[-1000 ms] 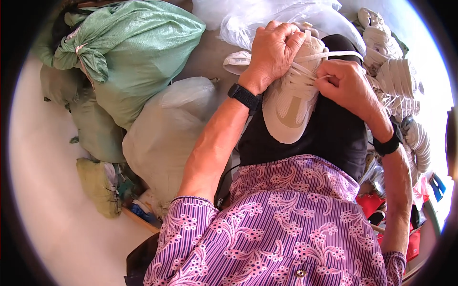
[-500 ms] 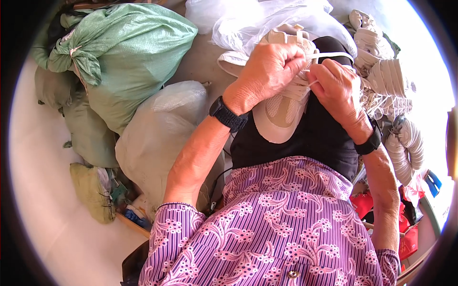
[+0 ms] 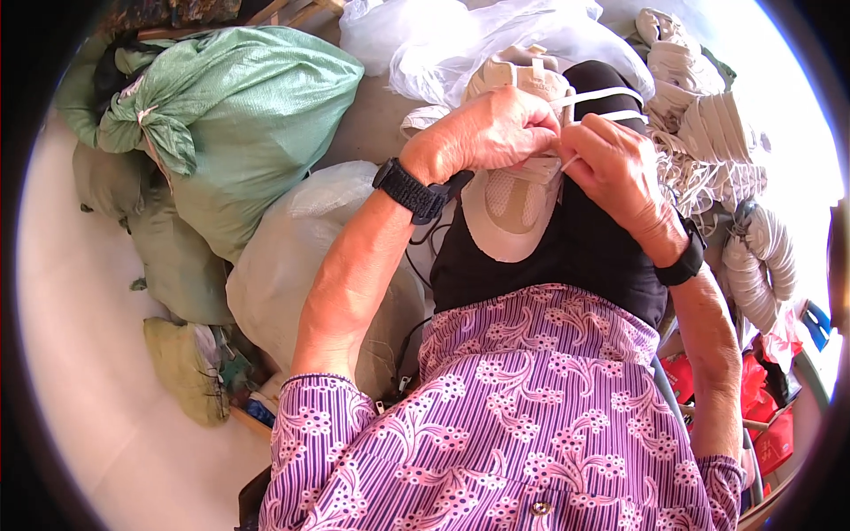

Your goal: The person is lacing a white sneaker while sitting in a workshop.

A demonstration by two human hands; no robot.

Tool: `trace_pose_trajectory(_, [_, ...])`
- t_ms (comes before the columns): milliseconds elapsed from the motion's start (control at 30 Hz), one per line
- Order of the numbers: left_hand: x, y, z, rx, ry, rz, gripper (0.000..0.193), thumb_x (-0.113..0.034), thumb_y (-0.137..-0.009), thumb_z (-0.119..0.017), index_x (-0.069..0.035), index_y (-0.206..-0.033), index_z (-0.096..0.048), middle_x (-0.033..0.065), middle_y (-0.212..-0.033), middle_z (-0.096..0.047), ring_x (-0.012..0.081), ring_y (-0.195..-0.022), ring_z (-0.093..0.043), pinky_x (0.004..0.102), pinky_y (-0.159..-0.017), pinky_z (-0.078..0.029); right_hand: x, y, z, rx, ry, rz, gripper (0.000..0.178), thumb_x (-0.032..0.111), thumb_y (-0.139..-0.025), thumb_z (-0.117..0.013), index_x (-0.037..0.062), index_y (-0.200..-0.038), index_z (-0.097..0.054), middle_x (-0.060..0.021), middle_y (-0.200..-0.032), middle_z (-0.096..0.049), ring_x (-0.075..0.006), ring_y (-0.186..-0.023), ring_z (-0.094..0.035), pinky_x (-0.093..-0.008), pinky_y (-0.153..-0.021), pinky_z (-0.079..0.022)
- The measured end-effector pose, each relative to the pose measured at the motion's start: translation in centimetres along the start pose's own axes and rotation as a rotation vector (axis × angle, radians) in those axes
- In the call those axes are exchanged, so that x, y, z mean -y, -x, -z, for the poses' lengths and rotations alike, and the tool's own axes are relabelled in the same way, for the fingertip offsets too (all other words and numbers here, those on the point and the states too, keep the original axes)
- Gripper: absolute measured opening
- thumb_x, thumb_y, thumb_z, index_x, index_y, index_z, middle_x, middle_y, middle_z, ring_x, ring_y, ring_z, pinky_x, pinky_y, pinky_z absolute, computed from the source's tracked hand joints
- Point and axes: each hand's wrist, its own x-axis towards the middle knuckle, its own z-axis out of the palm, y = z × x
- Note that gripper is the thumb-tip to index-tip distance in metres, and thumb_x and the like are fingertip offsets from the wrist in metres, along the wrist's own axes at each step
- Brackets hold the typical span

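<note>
A beige and cream sneaker (image 3: 508, 212) lies on my lap over black cloth, its toe pointing toward me. White shoelace (image 3: 613, 92) runs from its upper part and loops to the right across my dark knee. My left hand (image 3: 496, 128) is closed over the shoe's lacing, thumb and fingers pinched on the lace; the fingertips partly hide what they grip. Close beside it on the right, my right hand (image 3: 613, 168) is closed too, with a short white lace end showing by its fingers. Both hands cover the middle of the lacing.
A tied green woven sack (image 3: 266, 124) and a whitish plastic sack (image 3: 301, 257) stand at the left. Clear plastic bags (image 3: 496, 35) lie beyond the shoe. Stacked pale shoe parts (image 3: 708, 124) with dangling laces and bundled pale pieces (image 3: 760, 261) are on the right, above red bags (image 3: 770, 434).
My left hand has turned from a fist into a flatter pinch, lower over the lacing. Two strands of lace now show over the knee. The shoe and both hands have shifted slightly left.
</note>
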Motion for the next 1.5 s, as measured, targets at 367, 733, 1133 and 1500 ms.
trace_pose_trajectory(367, [-1.0, -0.7, -3.5, -0.399, -0.240, -0.181, 0.008, -0.010, -0.072, -0.064, -0.003, -0.077, -0.063, 0.0192, -0.070, -0.063, 0.0374, -0.070, -0.063, 0.0426, -0.067, -0.051, -4.4, -1.7, 0.3, 0.077, 0.047, -0.147, 0.007, 0.013, -0.080, -0.057, 0.0070, -0.084, -0.059, -0.0123, -0.080, -0.060, -0.0350, -0.077, -0.060, -0.0444, -0.063, -0.048])
trace_pose_trajectory(733, [0.3, -1.8, -1.1, -0.652, -0.302, -0.290, 0.025, -0.022, -0.075, -0.068, -0.005, -0.093, -0.065, 0.0118, -0.079, -0.062, 0.0294, -0.073, -0.061, 0.0394, -0.069, -0.051, -4.3, -1.5, 1.3, -0.028, -0.162, -0.365, 0.014, 0.017, -0.087, -0.055, 0.0030, -0.091, -0.059, -0.0183, -0.075, -0.058, -0.0383, -0.072, -0.058, -0.0403, -0.062, -0.045])
trace_pose_trajectory(1133, [4.0, -3.8, 0.1, -0.713, -0.316, -0.432, 0.019, -0.020, -0.083, -0.063, -0.007, -0.095, -0.070, 0.0112, -0.091, -0.068, 0.0319, -0.089, -0.059, 0.0386, -0.084, -0.048, 0.1, -3.0, 0.5, 0.004, -0.282, -0.253, 0.009, 0.009, -0.085, -0.059, 0.0028, -0.091, -0.058, -0.0166, -0.073, -0.060, -0.0353, -0.070, -0.059, -0.0394, -0.065, -0.047])
trace_pose_trajectory(1500, [5.2, -2.1, 0.5, -0.655, -0.396, -0.513, 0.036, -0.028, -0.077, -0.066, -0.011, -0.108, -0.067, 0.0130, -0.105, -0.060, 0.0269, -0.087, -0.059, 0.0362, -0.081, -0.050, 0.3, -4.0, -0.6, 0.155, 0.185, -0.022, 0.005, 0.007, -0.069, -0.062, 0.0079, -0.074, -0.061, -0.0050, -0.077, -0.053, -0.0252, -0.076, -0.056, -0.0394, -0.067, -0.046])
